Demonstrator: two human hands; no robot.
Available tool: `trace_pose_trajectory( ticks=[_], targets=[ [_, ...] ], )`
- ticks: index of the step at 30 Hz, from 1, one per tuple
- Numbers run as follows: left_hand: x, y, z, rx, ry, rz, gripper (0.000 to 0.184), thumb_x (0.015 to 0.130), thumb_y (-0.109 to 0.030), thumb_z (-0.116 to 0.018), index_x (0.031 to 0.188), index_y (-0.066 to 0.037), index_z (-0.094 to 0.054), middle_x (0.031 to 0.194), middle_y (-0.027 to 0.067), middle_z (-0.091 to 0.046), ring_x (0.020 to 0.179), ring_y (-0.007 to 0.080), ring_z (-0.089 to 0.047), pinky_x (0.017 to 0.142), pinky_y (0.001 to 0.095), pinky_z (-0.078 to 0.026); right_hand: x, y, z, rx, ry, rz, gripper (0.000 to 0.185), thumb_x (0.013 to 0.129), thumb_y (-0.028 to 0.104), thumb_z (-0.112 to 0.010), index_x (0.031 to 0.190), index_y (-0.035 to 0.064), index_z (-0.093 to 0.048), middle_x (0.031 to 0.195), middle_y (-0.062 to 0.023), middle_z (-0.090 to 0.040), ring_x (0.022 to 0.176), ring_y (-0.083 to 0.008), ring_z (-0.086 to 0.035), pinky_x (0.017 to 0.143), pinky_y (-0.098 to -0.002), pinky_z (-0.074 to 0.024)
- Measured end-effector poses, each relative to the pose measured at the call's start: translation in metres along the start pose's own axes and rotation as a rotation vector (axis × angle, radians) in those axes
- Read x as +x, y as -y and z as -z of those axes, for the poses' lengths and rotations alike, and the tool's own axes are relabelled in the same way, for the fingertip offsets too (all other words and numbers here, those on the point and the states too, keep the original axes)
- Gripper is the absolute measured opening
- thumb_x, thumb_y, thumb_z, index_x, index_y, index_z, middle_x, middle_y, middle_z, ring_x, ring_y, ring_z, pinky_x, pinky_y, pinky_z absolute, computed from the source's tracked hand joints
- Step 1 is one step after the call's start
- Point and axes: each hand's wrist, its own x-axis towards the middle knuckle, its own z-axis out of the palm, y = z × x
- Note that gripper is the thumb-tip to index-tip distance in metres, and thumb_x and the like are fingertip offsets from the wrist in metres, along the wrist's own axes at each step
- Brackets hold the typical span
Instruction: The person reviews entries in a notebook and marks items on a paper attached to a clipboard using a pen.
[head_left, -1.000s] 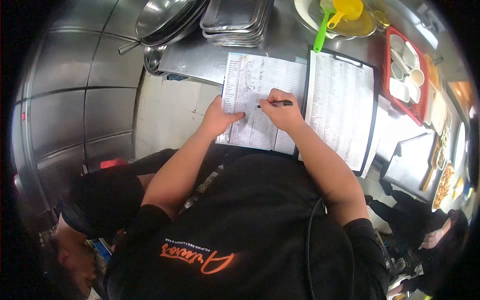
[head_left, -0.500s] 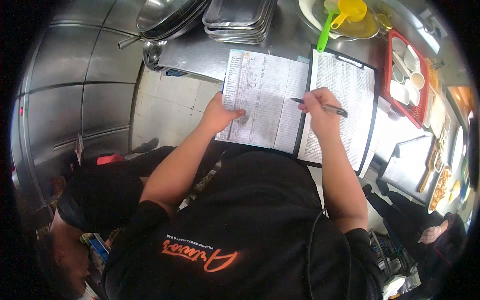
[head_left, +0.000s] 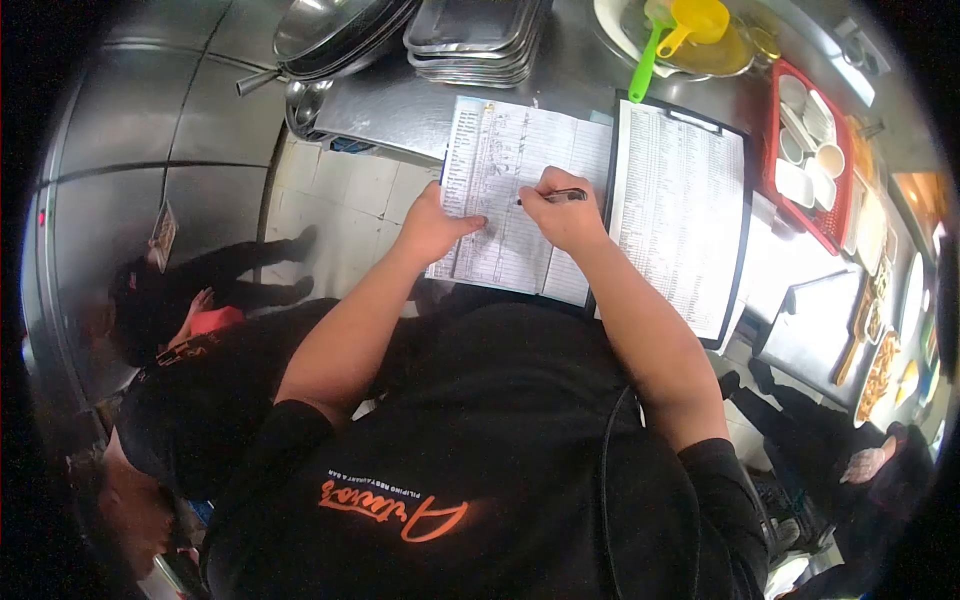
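An open notebook (head_left: pixel 500 240) with ruled, handwritten pages lies in front of me, its far part at the metal counter's edge. My left hand (head_left: pixel 437 228) grips its left edge, thumb on top of the page and the other fingers out of sight beneath. In my right hand (head_left: pixel 567 215) is a black pen (head_left: pixel 572 195), pinched between thumb and fingers. Its tip is at the middle of the page; whether it touches the paper I cannot tell. Just right of the notebook, a black clipboard (head_left: pixel 735 235) carries printed list sheets (head_left: pixel 672 220).
On the metal counter (head_left: pixel 375 110) stand pans (head_left: pixel 340 40), stacked metal trays (head_left: pixel 475 65) and a bowl holding a green spoon (head_left: pixel 645 70) and yellow scoop (head_left: pixel 697 22). A red basket (head_left: pixel 835 220) holds white cups. People are close by at left (head_left: pixel 220 400) and right (head_left: pixel 850 470).
My right hand has moved left with the pen, from beside the clipboard to the middle of the notebook page. My left hand keeps its hold. At left, another person's legs have come into view.
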Motion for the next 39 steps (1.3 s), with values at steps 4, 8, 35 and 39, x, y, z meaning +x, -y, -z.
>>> trace_pose_trajectory(
  ticks=[4,8,35,39],
  targets=[
    [0.001,0.006,-0.001,0.050,-0.019,-0.002,0.058,0.075,-0.016,-0.091,0.122,0.004,-0.063,0.113,0.0196,-0.075,0.106,0.0303,-0.073,0.095,0.0395,-0.055,0.000,0.002,0.000,-0.028,0.054,-0.004,0.031,0.088,0.026,-0.077,0.078,0.0007,-0.064,0.069,-0.0111,-0.067,0.062,-0.0182,-0.060,0.061,-0.0367,-0.0494],
    [-0.002,-0.003,0.000,0.039,-0.020,0.010,0.055,0.075,-0.015,-0.090,0.120,0.005,-0.065,0.112,0.0197,-0.075,0.105,0.0308,-0.073,0.095,0.0394,-0.055,0.002,-0.001,-0.002,-0.063,0.045,0.042,0.031,0.088,0.027,-0.077,0.078,0.0011,-0.064,0.069,-0.0118,-0.067,0.062,-0.0200,-0.060,0.061,-0.0377,-0.0496],
    [0.016,0.000,0.005,0.066,0.021,0.019,0.058,0.078,-0.013,-0.089,0.125,0.005,-0.061,0.118,0.0185,-0.074,0.110,0.0271,-0.071,0.099,0.0377,-0.053,-0.059,-0.046,0.150,-0.018,-0.465,0.124,0.036,0.105,0.031,-0.065,0.117,-0.0026,-0.069,0.105,-0.0141,-0.075,0.093,-0.0201,-0.069,0.088,-0.0327,-0.0531],
    [0.014,-0.007,0.008,-0.020,0.075,0.035,0.056,0.079,-0.013,-0.089,0.123,0.006,-0.061,0.117,0.0173,-0.074,0.108,0.0243,-0.071,0.098,0.0366,-0.054,-0.065,-0.057,0.136,-0.301,-0.482,0.240,0.029,0.100,0.026,-0.071,0.116,0.0017,-0.070,0.108,-0.0140,-0.073,0.098,-0.0253,-0.069,0.090,-0.0367,-0.0532]
  ],
)
